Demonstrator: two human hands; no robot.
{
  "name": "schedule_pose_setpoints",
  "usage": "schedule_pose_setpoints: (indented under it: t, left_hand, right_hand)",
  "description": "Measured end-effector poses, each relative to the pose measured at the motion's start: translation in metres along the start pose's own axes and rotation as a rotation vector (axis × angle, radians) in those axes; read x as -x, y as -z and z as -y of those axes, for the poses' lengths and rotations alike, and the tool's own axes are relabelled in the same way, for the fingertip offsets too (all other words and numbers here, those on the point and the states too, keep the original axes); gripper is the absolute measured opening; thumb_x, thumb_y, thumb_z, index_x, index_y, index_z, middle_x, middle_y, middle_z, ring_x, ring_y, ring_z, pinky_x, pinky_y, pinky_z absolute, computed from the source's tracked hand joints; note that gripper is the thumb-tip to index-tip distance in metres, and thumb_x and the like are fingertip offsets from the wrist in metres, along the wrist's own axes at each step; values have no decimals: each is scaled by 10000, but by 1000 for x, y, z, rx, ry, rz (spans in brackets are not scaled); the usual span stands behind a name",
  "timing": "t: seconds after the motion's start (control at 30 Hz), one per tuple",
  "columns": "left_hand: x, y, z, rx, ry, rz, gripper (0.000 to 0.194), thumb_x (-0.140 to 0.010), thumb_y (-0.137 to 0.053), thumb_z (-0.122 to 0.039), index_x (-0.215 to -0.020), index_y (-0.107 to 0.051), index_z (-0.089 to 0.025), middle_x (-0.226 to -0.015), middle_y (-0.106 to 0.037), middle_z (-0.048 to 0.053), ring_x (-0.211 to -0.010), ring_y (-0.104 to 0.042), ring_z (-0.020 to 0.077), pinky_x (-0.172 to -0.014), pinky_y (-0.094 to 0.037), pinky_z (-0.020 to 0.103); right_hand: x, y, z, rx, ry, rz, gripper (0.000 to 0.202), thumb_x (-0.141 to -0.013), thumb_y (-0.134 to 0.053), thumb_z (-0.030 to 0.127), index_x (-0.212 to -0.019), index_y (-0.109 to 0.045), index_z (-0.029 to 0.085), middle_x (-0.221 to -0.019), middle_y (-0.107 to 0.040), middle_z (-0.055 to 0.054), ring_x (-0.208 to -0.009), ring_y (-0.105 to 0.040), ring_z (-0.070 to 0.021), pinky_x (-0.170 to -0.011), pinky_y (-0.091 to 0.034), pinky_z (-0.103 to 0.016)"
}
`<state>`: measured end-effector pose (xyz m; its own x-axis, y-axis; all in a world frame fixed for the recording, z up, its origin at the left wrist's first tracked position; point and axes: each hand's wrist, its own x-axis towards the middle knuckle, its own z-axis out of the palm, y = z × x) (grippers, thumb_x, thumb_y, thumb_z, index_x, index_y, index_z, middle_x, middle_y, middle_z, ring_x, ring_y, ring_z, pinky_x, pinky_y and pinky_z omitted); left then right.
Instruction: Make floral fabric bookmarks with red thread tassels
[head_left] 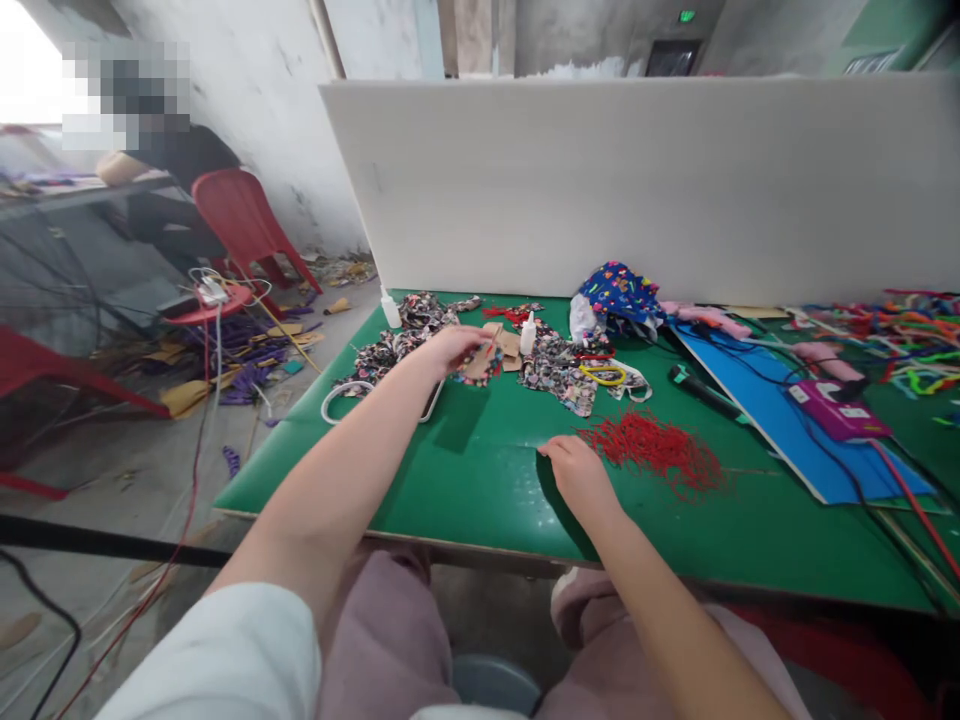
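Over on the left, a person [172, 170] in dark clothes sits by a red chair [244, 215] (the floor around there is thick with scraps). The green tabletop [465, 490] starts just right of that. Toward its far left corner stands a white bottle [391, 310], beside a heap of dark patterned cloth [382, 352].

The left hand [452, 347] reaches well out over the tabletop, gripping a small patterned piece [480, 374] with brown card against it. That piece is nearer the far edge than the near one. Just right of it lie brown cards [508, 345], a second bottle [528, 333], more patterned cloth [559, 372] and a yellow loop [602, 375].

The right hand [574, 468] is closer to the near edge, its fingers closed together; I can't tell whether anything thin is pinched there. Just right of it spreads a tangle of red strings [660, 450]. Farther right, a purple box [840, 408] sits on a blue board [765, 410].
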<state>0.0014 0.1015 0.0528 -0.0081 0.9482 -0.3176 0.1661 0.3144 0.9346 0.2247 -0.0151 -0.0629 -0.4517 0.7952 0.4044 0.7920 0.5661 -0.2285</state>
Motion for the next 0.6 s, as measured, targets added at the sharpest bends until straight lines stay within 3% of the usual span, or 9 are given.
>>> schedule_pose_setpoints:
  t: [0.1,0.17,0.23,0.43,0.5,0.6]
  left_hand:
    - [-22,1,-37,-45,-112,-49,385,-731,-469,-83,-1083,-589,-183,-723,-624,5,-521,-519,63,-546,-454,190]
    - [-32,3,-44,-104,-143,-37,389,-742,-468,-99,-1096,-587,-209,-759,-630,4,-516,-507,50,-551,-441,176]
    - [-37,5,-35,-220,-113,25,382,-734,-484,-112,-1081,-601,-221,-770,-639,12,-499,-502,52,-538,-435,181]
    - [-36,7,30,-615,69,181,376,-622,-606,-168,-995,-649,-187,-634,-640,31,-511,-572,132,-520,-460,234]
    - [-36,8,39,-723,55,170,381,-599,-619,-175,-978,-657,-186,-637,-650,35,-556,-601,159,-561,-475,251]
    - [-32,8,38,-849,-56,54,347,-599,-614,-187,-941,-671,-172,-740,-676,64,-717,-630,210,-689,-477,285]
  right_hand:
    - [1,-1,0,-8,9,0,216,-780,-503,36,-873,-657,155,-847,-620,-47,-809,-517,-161,-767,-435,-265]
    - [2,-1,0,-11,21,0,201,-789,-507,57,-883,-654,156,-845,-616,-47,-810,-510,-162,-769,-434,-268]
    - [3,-1,2,-6,28,-12,184,-800,-507,86,-893,-653,150,-857,-613,-54,-825,-505,-170,-785,-431,-280]
    - [9,0,4,-24,58,-25,260,-787,-473,33,-961,-645,121,-918,-619,-76,-868,-504,-187,-813,-438,-291]
    - [10,1,3,-67,48,-34,280,-782,-457,15,-954,-651,119,-906,-626,-75,-859,-509,-184,-798,-450,-285]
    - [11,0,1,-138,19,-69,289,-779,-443,9,-921,-667,124,-875,-638,-73,-831,-523,-178,-765,-469,-285]
